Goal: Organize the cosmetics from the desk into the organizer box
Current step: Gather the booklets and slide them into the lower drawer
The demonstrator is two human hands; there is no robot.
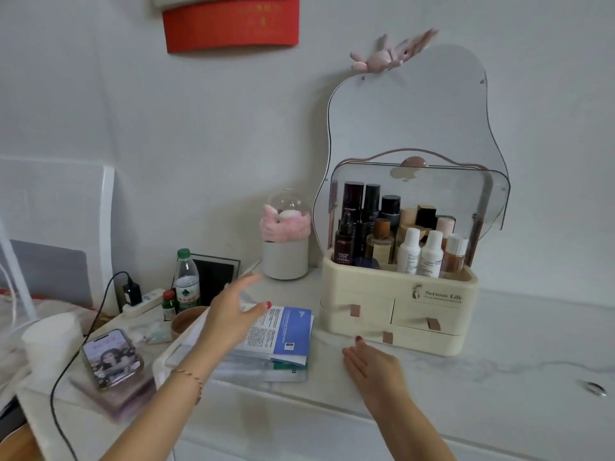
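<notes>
A cream organizer box (361, 287) with three small drawers stands on the white desk, its clear lid (466, 191) raised. Several bottles (392, 234) fill its top compartment: dark ones at the left, white and amber ones at the right. My left hand (229, 317) hovers open above a blue-and-white leaflet (286, 331) that lies on a stack of clear packets. My right hand (372, 364) is held flat and open just in front of the box's bottom drawer, holding nothing.
A curvy mirror (416, 111) leans behind the box. A white jar with a pink crown top (285, 241) stands left of it. Further left are a water bottle (187, 281), a small green-capped bottle (169, 304), a power strip (143, 302), a phone (111, 357) and a paper cup (50, 341).
</notes>
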